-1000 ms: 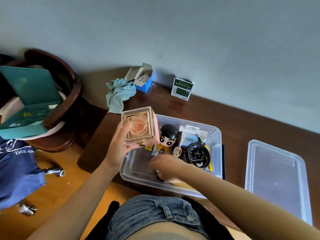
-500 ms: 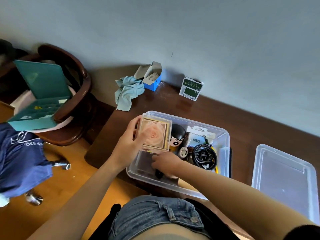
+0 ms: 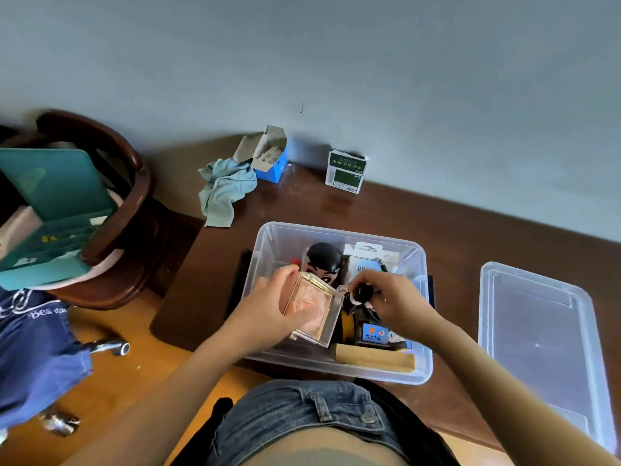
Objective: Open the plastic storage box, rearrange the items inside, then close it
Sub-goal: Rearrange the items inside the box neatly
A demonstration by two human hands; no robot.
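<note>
The left hand (image 3: pixel 268 306) grips the clear rose case (image 3: pixel 314 312), tilted, inside the open storage box (image 3: pixel 339 368) – just right of it the right hand (image 3: pixel 391 301) pinches a small dark item (image 3: pixel 362 293); what it is cannot be told. The lid (image 3: pixel 537 334) lies on the table (image 3: pixel 208 290), well to the right – a black-haired figurine (image 3: pixel 324 258) stands just beyond the case

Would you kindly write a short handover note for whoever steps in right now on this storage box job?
Left hand: holds the clear rose case, tilted, low in the left part of the storage box.
Right hand: pinches a small black item over the box's middle; what it is I cannot tell.
Lid: off, on the table to the right.
Done: box opened.
Left: settle both items, finish rearranging, fit the lid.
</note>
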